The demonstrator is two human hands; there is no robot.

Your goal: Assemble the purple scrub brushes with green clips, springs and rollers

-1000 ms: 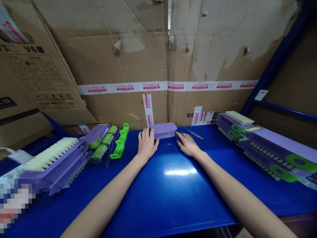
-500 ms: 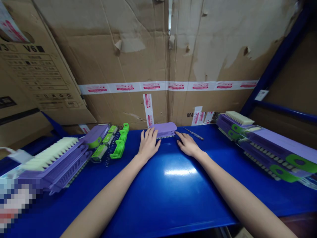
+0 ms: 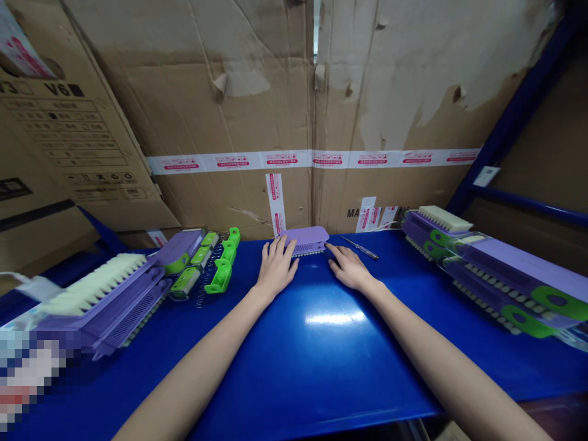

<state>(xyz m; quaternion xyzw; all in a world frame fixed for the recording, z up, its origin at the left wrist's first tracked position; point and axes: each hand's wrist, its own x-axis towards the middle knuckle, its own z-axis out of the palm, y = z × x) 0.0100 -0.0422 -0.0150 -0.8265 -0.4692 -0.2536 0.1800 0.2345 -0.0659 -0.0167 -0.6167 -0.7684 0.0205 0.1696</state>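
A purple brush head (image 3: 307, 237) with bristles beneath lies at the back of the blue table, between my two hands. My left hand (image 3: 277, 264) rests flat with fingers spread, its fingertips on the left end of the brush head. On the other side, my right hand (image 3: 348, 266) lies with its fingers stretched out, the index fingertip touching or just beside the right end. Behind my right hand is a screwdriver (image 3: 362, 248) with a thin shaft and a clear handle.
At left are stacked purple brush heads (image 3: 133, 306), small green-topped clear parts (image 3: 186, 282), springs (image 3: 201, 295) and bright green clips (image 3: 219, 275). Assembled purple-green brushes (image 3: 519, 269) are stacked at right. Cardboard (image 3: 220, 202) walls off the back of the blue table (image 3: 321, 367).
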